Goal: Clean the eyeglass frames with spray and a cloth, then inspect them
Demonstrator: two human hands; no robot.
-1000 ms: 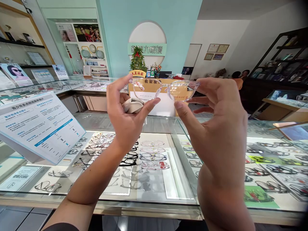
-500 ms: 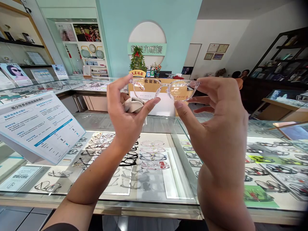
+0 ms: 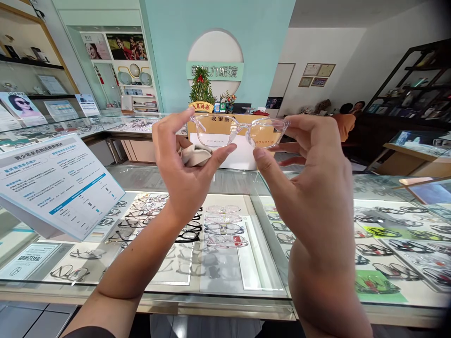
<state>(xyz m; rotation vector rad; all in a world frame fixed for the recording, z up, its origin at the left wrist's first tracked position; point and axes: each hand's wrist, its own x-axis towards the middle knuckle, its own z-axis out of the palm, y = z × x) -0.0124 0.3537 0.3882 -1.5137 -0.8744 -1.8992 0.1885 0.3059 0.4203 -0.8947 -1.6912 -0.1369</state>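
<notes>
- Glasses [image 3: 244,126]: clear frame, raised above the table [image 3: 225,307] between both hands, lenses upright and roughly level.
- Left hand [image 3: 181,166]: fingers grip the left end of the glasses, index finger at the upper corner, thumb near the lower rim.
- Cloth [image 3: 196,156]: pale, bunched inside the left hand against the palm.
- Right hand [image 3: 310,162]: fingers grip the right end of the glasses, index finger at the upper corner, thumb below the lens.
- Table: glass-topped; further frames [image 3: 224,228] lie in rows under the glass, below the hands.
- Printed card [image 3: 63,183]: stands tilted at the left, beside the left forearm.
- Background: a leafy plant [image 3: 200,87] stands before a round wall sign [image 3: 214,47]; a person in orange [image 3: 347,126] is at the far right.
</notes>
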